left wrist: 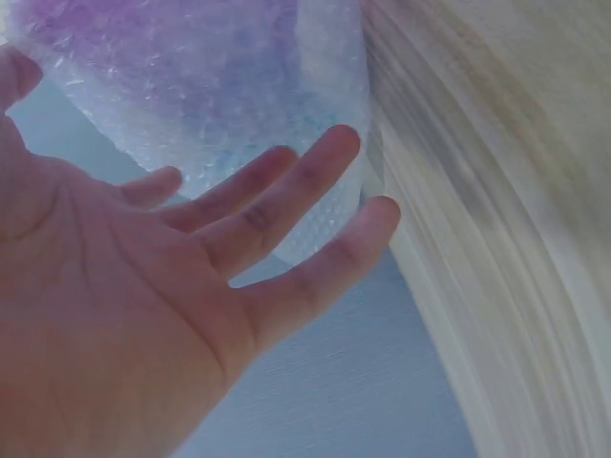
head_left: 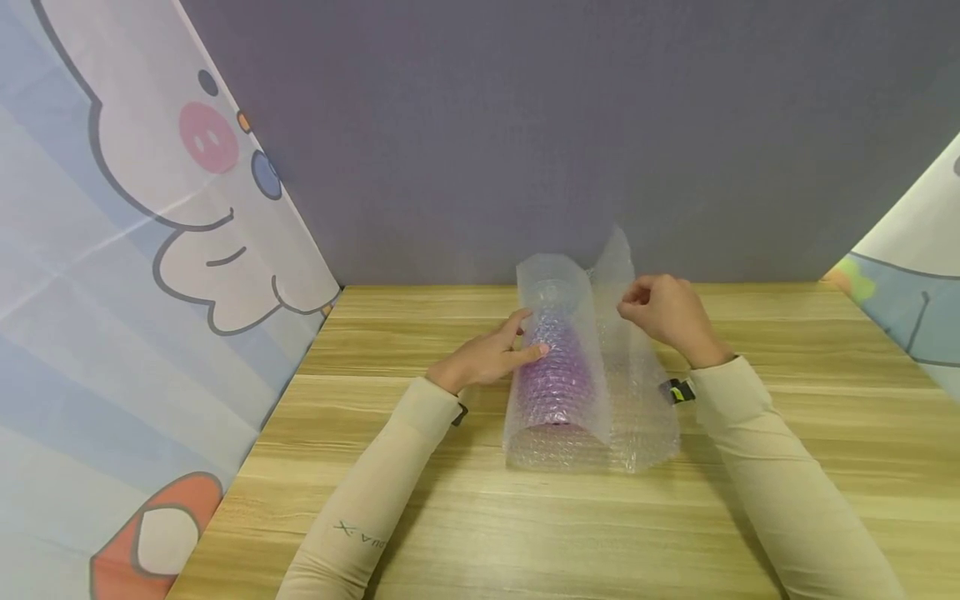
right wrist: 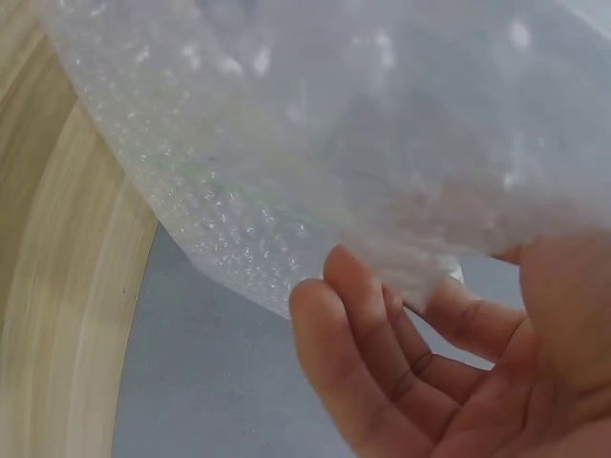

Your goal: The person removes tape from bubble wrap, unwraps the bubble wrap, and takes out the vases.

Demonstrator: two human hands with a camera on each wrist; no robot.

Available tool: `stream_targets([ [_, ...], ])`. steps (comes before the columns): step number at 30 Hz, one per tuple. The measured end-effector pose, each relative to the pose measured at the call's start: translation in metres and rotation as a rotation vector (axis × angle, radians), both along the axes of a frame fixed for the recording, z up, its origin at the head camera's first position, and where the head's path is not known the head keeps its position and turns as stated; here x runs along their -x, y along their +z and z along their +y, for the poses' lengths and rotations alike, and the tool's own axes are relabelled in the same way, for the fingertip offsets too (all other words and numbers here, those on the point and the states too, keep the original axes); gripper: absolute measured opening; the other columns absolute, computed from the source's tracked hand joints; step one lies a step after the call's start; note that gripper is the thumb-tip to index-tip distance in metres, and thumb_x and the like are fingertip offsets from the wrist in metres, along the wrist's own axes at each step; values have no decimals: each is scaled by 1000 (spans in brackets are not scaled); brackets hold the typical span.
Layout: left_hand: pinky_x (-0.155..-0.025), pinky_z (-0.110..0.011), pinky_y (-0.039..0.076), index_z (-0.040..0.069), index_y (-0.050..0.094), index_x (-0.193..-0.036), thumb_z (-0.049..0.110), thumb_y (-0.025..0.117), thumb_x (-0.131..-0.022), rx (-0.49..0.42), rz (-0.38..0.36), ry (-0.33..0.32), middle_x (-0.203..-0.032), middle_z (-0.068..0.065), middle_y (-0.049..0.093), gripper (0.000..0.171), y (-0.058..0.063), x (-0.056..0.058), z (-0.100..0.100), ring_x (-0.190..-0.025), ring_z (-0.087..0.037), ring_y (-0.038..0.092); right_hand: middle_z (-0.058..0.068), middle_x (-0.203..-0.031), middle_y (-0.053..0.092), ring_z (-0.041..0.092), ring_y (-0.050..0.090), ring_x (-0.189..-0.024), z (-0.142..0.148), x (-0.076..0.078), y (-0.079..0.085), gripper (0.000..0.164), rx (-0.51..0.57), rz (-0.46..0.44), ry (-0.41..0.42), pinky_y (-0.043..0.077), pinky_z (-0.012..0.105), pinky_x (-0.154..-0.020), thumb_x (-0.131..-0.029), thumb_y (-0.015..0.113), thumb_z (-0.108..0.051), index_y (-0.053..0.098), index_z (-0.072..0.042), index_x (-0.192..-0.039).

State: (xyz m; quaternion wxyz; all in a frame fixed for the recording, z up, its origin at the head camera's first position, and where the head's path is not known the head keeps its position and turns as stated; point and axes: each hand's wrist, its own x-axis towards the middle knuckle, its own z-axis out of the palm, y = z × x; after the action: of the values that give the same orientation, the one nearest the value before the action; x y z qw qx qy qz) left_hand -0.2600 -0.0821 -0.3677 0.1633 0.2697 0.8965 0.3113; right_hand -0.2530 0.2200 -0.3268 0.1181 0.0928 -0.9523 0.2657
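Head: purple item (head_left: 558, 375) inside translucent bubble wrap (head_left: 558, 450) on the worktop (head_left: 525, 533), near the grey panel (head_left: 480, 142); left hand (head_left: 486, 358) at its left side, fingers spread, thumb on the wrap; right hand (head_left: 669, 318) pinches the loose flap (head_left: 641, 417) on the right.
Left wrist: fingers nearly straight, wide apart, against or just beside the wrap, can't tell which; purple shows through.
Right wrist: flap edge nipped at the fingertips; thumb partly behind the film.

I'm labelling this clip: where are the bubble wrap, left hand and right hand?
Bubble wrap (head_left: 639, 408), head view: flap on right.
Left hand (left wrist: 167, 281), left wrist view: palm.
Right hand (head_left: 670, 317), head view: back.
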Motion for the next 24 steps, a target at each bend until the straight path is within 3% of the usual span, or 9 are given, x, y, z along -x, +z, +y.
stream_targets([
  [6,-108,-63,46,40,9,-164,64,45,-102,-68,91,-69,-169,-12,19,76,2,1,0,-137,-39,53,17,-90,74,26,65,-71,7,1,1,16,-23,-88,-7,48,37,-65,-95,67,-19,72,-4,-97],
  [13,-111,-66,41,39,30,-161,48,43,-108,-63,223,-169,-171,-14,8,55,1,1,3,-145,-40,42,21,-96,73,26,67,-73,16,3,2,20,-72,-178,4,49,39,-65,-96,61,-18,68,-1,-104],
  [18,-112,-63,42,40,41,-155,43,43,-108,-49,212,-157,-171,-12,8,47,1,0,4,-143,-39,45,21,-97,73,24,67,-72,22,5,2,20,-75,-252,16,49,36,-60,-99,60,-18,65,0,-107],
  [24,-112,-60,43,39,45,-153,37,44,-103,-47,203,-135,-170,-11,17,50,1,2,3,-145,-37,45,24,-100,72,28,66,-77,28,8,-1,19,-109,-262,25,48,38,-63,-97,60,-17,65,0,-104],
])
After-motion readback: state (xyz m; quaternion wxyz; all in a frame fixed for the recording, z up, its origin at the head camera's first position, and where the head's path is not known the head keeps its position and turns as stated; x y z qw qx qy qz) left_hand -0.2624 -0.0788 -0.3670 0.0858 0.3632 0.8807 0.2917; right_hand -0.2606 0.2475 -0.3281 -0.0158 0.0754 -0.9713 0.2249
